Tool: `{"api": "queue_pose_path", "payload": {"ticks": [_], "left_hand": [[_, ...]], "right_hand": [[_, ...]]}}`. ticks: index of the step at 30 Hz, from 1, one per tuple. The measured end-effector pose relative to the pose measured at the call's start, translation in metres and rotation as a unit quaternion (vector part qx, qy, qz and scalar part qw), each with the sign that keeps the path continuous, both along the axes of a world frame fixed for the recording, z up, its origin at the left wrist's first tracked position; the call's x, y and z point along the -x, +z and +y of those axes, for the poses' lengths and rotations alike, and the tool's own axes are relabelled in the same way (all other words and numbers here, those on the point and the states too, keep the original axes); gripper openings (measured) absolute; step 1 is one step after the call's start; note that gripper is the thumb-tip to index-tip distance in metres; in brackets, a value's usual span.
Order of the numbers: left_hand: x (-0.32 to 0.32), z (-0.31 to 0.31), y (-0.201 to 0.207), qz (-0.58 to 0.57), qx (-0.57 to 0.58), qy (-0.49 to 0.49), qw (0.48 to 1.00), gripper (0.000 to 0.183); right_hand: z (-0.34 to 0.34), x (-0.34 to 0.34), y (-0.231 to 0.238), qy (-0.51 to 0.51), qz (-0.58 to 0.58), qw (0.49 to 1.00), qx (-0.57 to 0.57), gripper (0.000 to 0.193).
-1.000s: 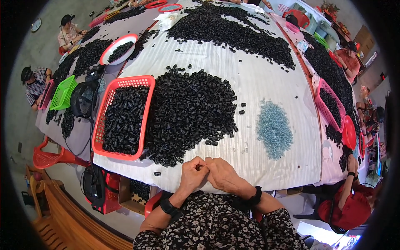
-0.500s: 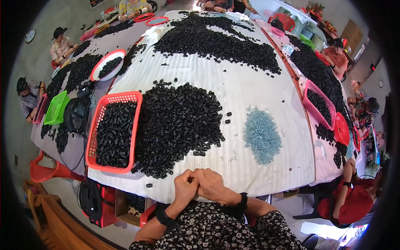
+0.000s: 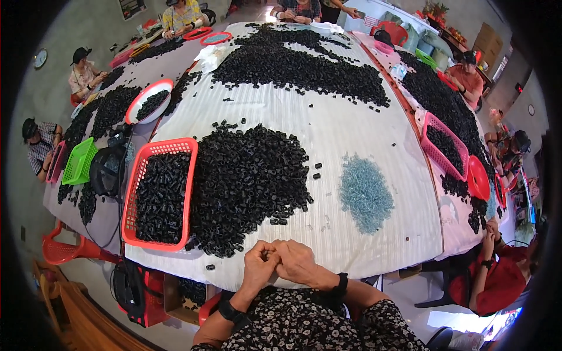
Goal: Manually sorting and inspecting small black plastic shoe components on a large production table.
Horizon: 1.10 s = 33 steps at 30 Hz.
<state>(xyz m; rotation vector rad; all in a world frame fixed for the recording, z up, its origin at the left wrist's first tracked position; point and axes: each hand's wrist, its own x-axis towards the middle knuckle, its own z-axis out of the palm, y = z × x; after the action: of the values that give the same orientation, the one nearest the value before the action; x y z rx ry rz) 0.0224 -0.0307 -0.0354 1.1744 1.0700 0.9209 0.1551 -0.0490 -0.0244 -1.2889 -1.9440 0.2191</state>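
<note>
At the table's near edge, my left hand point(image 3: 259, 264) and my right hand point(image 3: 294, 261) meet, fingers closed and pressed together. Whatever they pinch is hidden behind the fingers. Just beyond them spreads a large heap of short black plastic tube pieces point(image 3: 249, 181). Left of that heap stands a red plastic basket point(image 3: 188, 202) filled with more black pieces point(image 3: 159, 202). To the right of the hands lies a pile of small clear bluish parts point(image 3: 367, 193), with a few strays on its left side.
The white cloth-covered table point(image 3: 328, 137) carries another black heap point(image 3: 304, 67) at the far end. Pink baskets point(image 3: 445, 146), a green basket point(image 3: 79, 161) and a white bowl with red rim point(image 3: 151, 100) stand on side tables. Several people work around the tables.
The view has shifted slightly, so the table sits a little lower and further left. My hands stay pressed together in the same spot with little visible movement.
</note>
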Motion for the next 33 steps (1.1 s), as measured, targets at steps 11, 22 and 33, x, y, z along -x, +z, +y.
{"api": "queue_pose_path", "payload": {"ticks": [11,22,33], "left_hand": [[0.003,-0.003,0.002,-0.026,0.009,0.005,1.000,0.020],[0.014,-0.001,0.004,-0.131,0.033,0.008,0.991,0.014],[0.029,0.011,-0.005,0.142,-0.135,0.070,0.978,0.022]], "right_hand": [[0.000,-0.003,-0.011,0.006,0.041,0.999,-0.020,0.052],[0.002,-0.004,-0.006,0.087,0.095,0.992,0.008,0.056],[0.004,-0.003,-0.009,0.082,0.068,0.993,0.048,0.045]]}}
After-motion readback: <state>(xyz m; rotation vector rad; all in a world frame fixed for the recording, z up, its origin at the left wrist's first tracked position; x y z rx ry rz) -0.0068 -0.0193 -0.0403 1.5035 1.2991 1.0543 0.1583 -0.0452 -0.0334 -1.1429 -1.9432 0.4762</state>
